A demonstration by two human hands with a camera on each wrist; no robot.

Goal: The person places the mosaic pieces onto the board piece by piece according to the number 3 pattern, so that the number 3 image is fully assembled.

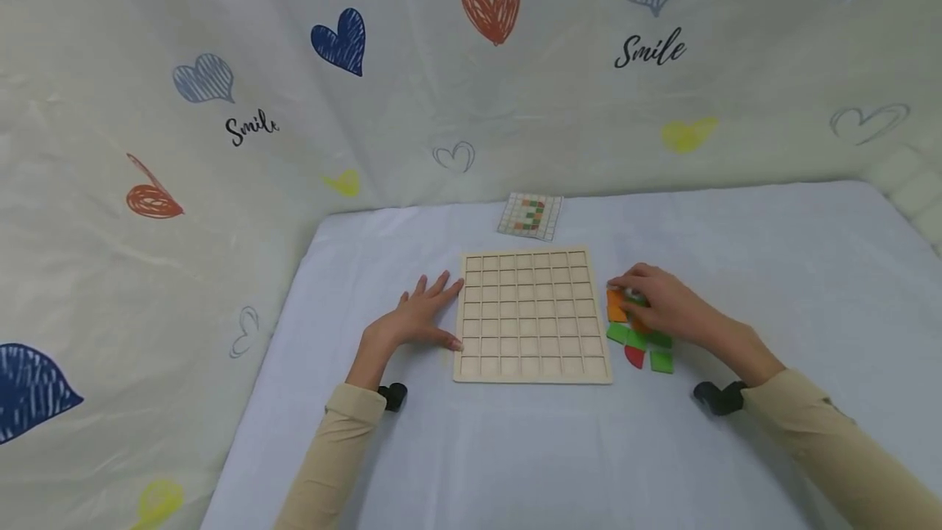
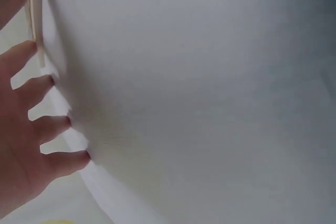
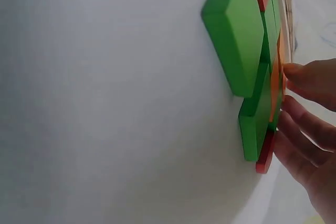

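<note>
A wooden grid board (image 1: pixel 533 311) lies flat on the table, its squares bare. My left hand (image 1: pixel 421 317) is beside its left edge with fingers spread, the index fingertip and thumb touching the rim. In the left wrist view the fingertips (image 2: pixel 64 122) rest on the white cloth. To the right of the board, my right hand (image 1: pixel 666 305) pinches an orange square tile (image 1: pixel 615 307) between thumb and fingers, low among the other tiles. Around it lie several green tiles (image 1: pixel 618 333), a red rounded tile (image 1: pixel 634 357) and a separate green tile (image 1: pixel 661 361). The palm hides part of the pile.
Behind the board lies a small pattern card (image 1: pixel 530 216) printed with a grid and coloured squares. A white cloth (image 1: pixel 515 456) covers the table. A hanging sheet with hearts (image 1: pixel 491 8) stands behind. Black wrist cameras (image 1: pixel 719 397) sit under both sleeves.
</note>
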